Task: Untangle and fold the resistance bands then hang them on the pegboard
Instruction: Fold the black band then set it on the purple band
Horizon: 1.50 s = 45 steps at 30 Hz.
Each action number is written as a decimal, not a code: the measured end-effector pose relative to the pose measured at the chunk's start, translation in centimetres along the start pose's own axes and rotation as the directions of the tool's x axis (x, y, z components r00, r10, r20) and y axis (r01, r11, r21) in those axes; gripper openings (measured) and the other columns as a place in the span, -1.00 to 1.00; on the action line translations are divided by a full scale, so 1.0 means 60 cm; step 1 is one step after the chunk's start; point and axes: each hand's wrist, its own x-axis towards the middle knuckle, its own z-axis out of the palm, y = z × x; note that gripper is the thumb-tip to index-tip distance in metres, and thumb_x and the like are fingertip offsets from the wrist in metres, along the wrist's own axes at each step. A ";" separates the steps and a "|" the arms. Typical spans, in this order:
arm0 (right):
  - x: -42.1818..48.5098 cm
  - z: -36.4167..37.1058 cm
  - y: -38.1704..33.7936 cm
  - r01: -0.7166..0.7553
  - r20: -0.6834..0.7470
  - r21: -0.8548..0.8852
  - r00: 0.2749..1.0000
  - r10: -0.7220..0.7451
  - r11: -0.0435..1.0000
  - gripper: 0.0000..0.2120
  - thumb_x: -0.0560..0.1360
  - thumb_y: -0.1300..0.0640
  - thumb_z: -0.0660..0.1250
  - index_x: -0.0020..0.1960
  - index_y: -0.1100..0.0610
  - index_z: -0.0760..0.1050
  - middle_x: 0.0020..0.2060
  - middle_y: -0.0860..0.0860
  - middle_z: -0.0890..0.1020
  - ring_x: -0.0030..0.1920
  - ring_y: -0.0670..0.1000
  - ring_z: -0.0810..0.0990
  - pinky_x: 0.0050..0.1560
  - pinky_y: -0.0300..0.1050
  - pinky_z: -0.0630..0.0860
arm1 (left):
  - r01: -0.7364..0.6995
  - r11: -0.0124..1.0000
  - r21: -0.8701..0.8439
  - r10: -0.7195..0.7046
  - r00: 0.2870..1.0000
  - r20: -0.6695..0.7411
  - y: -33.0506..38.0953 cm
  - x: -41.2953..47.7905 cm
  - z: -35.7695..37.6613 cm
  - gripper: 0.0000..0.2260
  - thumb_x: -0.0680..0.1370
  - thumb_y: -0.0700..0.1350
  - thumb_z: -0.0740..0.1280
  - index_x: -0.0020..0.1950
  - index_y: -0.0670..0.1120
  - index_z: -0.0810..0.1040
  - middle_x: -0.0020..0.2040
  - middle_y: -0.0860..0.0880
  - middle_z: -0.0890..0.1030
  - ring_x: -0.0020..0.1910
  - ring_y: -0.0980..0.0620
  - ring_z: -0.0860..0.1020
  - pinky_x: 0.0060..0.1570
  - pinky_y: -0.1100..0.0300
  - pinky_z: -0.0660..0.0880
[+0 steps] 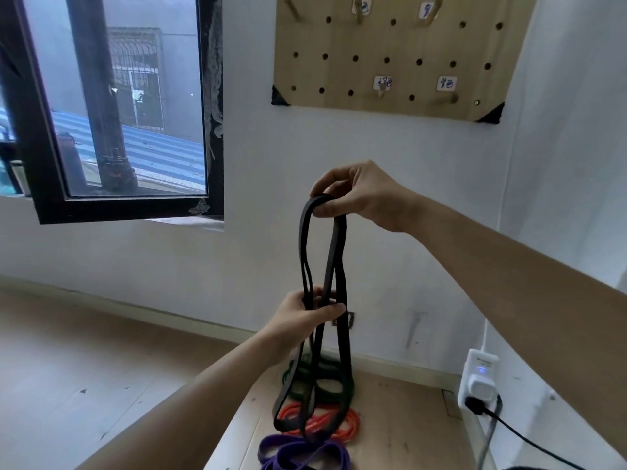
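Observation:
A long black resistance band (339, 252) hangs doubled in front of the wall. My right hand (356, 195) pinches its top loops, and my left hand (305, 317) grips the strands lower down. The band's bottom loops trail onto the wooden table (400, 418). Under them lie a dark green band (325, 381), an orange band (342, 424) and a purple band (298, 452), each bunched up. The wooden pegboard (390, 56) is mounted on the wall above, with several pegs and small handwritten labels; nothing hangs on it.
A black-framed window (112, 106) stands open at the left. A white power adapter (478, 381) with a black cable is plugged in on the right wall beside the table. A pale wooden floor (84, 368) lies to the left.

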 end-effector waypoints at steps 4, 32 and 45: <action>-0.003 -0.023 0.014 0.007 -0.036 -0.046 0.999 -0.009 0.999 -0.74 0.38 0.32 0.57 0.05 0.30 0.65 -0.13 0.24 0.70 -0.13 0.07 0.65 0.02 -0.06 0.57 | 0.025 1.000 -0.012 -0.023 0.996 0.087 0.005 -0.009 -0.012 -0.78 0.51 -0.13 0.50 0.07 -0.21 0.64 -0.06 -0.16 0.71 0.09 -0.18 0.68 0.19 0.02 0.59; -0.050 -0.053 0.115 -0.056 0.016 0.001 0.998 0.056 0.998 -0.78 0.41 0.38 0.53 0.02 0.17 0.71 -0.13 0.14 0.74 -0.16 0.05 0.71 -0.17 -0.10 0.69 | 0.024 0.826 0.564 -0.053 0.998 0.036 -0.045 -0.009 -0.118 -0.82 0.50 -0.22 0.50 0.07 -0.06 0.63 -0.03 -0.09 0.68 -0.01 -0.04 0.68 0.11 0.04 0.63; -0.147 -0.023 0.298 -0.128 -0.217 0.414 0.948 0.234 0.901 -0.68 0.27 0.12 0.57 0.01 0.15 0.67 -0.12 0.10 0.74 -0.09 0.02 0.71 -0.11 -0.13 0.66 | 0.096 0.779 0.620 -0.091 0.995 -0.040 -0.007 -0.017 -0.175 -0.83 0.46 -0.25 0.53 0.01 -0.08 0.69 -0.18 -0.04 0.73 -0.20 0.08 0.68 -0.13 0.25 0.54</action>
